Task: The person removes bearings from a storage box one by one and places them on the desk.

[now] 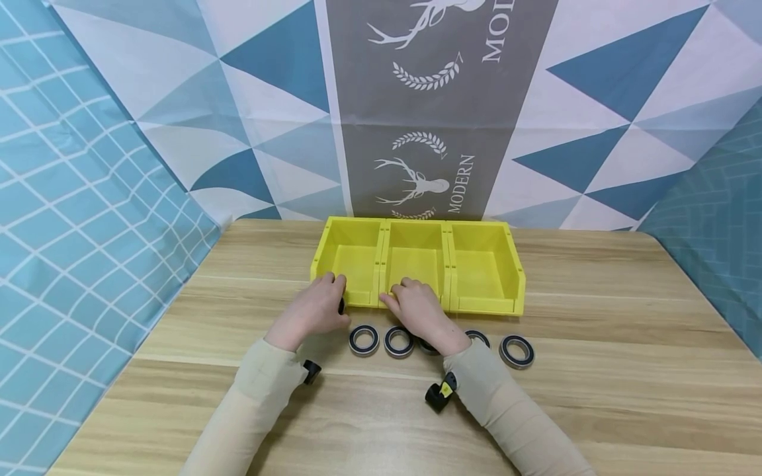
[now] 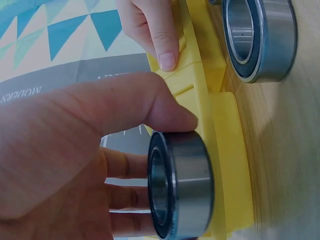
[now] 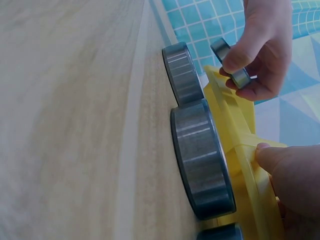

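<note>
My left hand (image 1: 318, 307) pinches a ball bearing (image 2: 192, 185) on edge between thumb and fingers, at the front of the left yellow bin (image 1: 357, 264). In the head view the hand hides most of that bearing. At the middle yellow bin (image 1: 415, 254), my right hand (image 1: 419, 314) grips the front rim, its thumb (image 3: 267, 156) on the edge and the other fingers bent behind it. Below the hands, more bearings lie flat in a row on the table, among them a bearing (image 1: 364, 352) and another bearing (image 1: 399, 355). The right wrist partly covers others.
A third yellow bin (image 1: 479, 264) adjoins on the right, the three side by side near the back edge of the wooden table (image 1: 595, 370). One bearing (image 1: 516, 362) lies at the row's right end. Patterned cloth (image 1: 286, 99) hangs behind the table.
</note>
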`<state>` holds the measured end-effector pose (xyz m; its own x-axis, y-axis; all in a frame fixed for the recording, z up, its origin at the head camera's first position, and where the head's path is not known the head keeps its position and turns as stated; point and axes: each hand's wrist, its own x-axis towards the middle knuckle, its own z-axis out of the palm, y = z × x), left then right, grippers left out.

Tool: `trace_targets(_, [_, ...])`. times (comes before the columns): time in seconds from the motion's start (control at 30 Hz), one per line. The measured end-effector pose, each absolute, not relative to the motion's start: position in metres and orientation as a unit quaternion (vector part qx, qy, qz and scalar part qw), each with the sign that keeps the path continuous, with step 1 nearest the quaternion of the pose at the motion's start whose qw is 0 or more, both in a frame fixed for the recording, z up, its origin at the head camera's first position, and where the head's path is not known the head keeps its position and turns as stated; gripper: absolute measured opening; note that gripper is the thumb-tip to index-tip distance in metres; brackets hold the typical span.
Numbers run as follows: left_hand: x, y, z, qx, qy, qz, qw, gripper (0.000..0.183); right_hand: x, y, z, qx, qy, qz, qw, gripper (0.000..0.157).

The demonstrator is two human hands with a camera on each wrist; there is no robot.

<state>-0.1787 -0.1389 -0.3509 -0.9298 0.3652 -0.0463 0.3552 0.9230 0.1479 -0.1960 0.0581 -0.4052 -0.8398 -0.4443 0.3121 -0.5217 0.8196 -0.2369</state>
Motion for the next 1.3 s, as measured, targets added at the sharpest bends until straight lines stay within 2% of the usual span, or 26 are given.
trace_targets(0.4, [-0.175, -0.136, -0.354, 0.17, 0.979, 0.052, 0.102, 0.052, -0.196, 0.058, -0.405, 0.254, -0.948, 0.157, 0.112, 0.039])
trace_targets(0.93, [-0.165, -0.137, -0.35, 0.16, 0.974, 0.08, 0.142, 0.021, -0.196, 0.058, -0.406, 0.256, -0.947, 0.16, 0.109, 0.04])
trace_targets(1.3, [-0.162, -0.13, -0.351, 0.169, 0.975, 0.038, 0.137, 0.019, -0.197, 0.058, -0.406, 0.252, -0.949, 0.158, 0.103, 0.041])
